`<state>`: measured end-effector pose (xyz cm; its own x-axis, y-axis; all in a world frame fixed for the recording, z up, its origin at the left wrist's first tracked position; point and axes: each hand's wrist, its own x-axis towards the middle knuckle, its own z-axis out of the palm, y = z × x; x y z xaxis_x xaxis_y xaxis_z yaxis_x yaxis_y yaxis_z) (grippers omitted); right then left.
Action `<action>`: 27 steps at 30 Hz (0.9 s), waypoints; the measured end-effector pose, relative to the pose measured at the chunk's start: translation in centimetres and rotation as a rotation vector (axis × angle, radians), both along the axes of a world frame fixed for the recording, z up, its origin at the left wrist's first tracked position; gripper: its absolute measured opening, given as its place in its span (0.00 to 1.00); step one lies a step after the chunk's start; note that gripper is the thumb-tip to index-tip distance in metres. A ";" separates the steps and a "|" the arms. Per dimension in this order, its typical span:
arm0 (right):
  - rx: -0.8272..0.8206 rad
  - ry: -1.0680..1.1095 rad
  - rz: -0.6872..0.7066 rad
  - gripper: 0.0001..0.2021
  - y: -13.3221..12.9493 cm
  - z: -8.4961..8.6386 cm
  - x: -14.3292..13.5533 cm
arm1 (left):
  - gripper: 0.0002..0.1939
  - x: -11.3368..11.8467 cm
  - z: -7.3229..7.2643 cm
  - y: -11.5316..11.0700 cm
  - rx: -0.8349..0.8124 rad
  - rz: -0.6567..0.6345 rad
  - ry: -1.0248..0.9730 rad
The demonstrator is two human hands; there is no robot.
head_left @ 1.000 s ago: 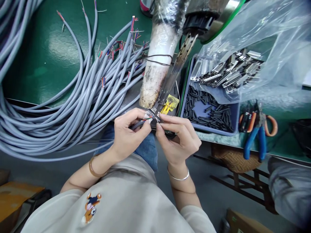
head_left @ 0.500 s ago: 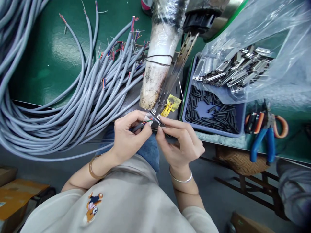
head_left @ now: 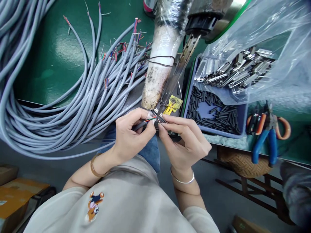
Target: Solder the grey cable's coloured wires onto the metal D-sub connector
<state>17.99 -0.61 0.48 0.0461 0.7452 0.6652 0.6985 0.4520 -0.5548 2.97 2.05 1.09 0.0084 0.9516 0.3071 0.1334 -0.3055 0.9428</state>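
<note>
My left hand (head_left: 133,131) pinches the stripped end of a grey cable (head_left: 139,125), its thin coloured wires (head_left: 150,119) pointing right. Something white wraps the tip of a finger on that hand. Thumb and forefinger of my right hand (head_left: 186,139) close on the right end of a small metal connector (head_left: 158,115) with a row of pins. The wire ends meet the pin row; the exact contact is too small to make out. Just above, the dark tip of a soldering iron (head_left: 173,77) reaches down to the connector.
A white wrapped tube (head_left: 157,71) stands beside the iron. Many grey cables (head_left: 80,119) lie leftward. At right, a blue tray (head_left: 213,131) holds black sleeves (head_left: 224,118) and a plastic bag of metal connectors (head_left: 240,69). Blue-handled pliers (head_left: 264,142) lie by the table edge.
The connector and both hands have shifted slightly right in view, along with the whole scene. My right hand has spread a little farther right. Both grips stay closed.
</note>
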 end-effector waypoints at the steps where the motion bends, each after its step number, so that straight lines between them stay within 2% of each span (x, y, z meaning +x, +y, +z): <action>1: 0.005 -0.002 -0.001 0.11 -0.1 0.0 0.0 | 0.06 0.0 0.1 0.0 -0.011 0.000 -0.004; 8: 0.012 -0.026 0.023 0.10 -0.3 -0.5 -0.1 | 0.05 0.0 -0.1 -0.3 -0.075 0.030 -0.013; 18: 0.030 -0.019 0.013 0.10 0.0 -0.7 -0.2 | 0.05 0.3 -0.8 -0.3 0.072 0.055 0.062; 27: 0.028 -0.012 0.002 0.11 0.2 -0.7 -0.1 | 0.05 0.4 -0.9 -0.3 0.088 0.055 0.085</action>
